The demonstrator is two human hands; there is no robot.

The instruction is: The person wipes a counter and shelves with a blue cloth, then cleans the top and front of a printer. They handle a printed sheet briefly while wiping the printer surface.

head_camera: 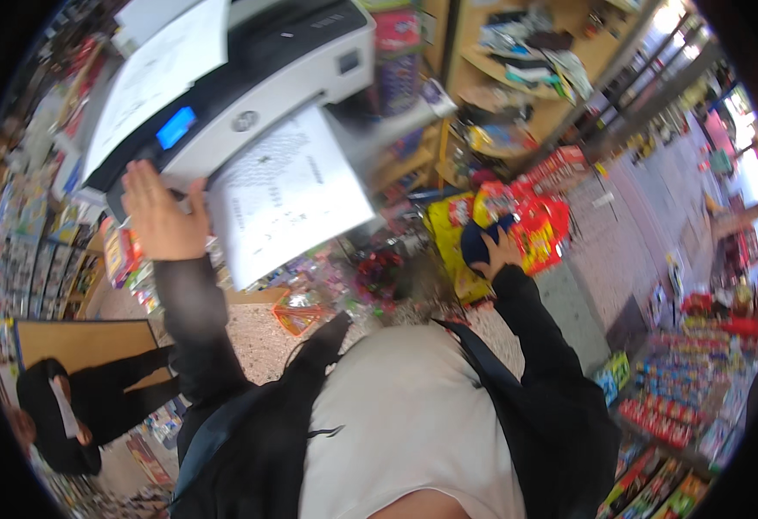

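Note:
My left hand (163, 217) lies flat, palm down, at the near left corner of an HP printer (275, 97), below its lit blue screen (176, 128). Its thumb is spread from the fingers, and it grips nothing. A printed sheet of paper (288, 194) sticks out of the printer's front, right of that hand. Another sheet (165, 71) rests on the top. Off to the right, my right hand (502, 252) has its fingers around a rounded dark blue item (476, 245), possibly a cap. Behind it are a yellow snack bag (450, 240) and a red snack bag (544, 237).
Clear-wrapped goods (379, 269) and an orange basket (298, 314) sit between me and the printer. Wooden shelves (534, 71) with packets stand beyond. Racks of packaged goods (683, 383) are at lower right. A person in black (67, 415) stands at left with a paper.

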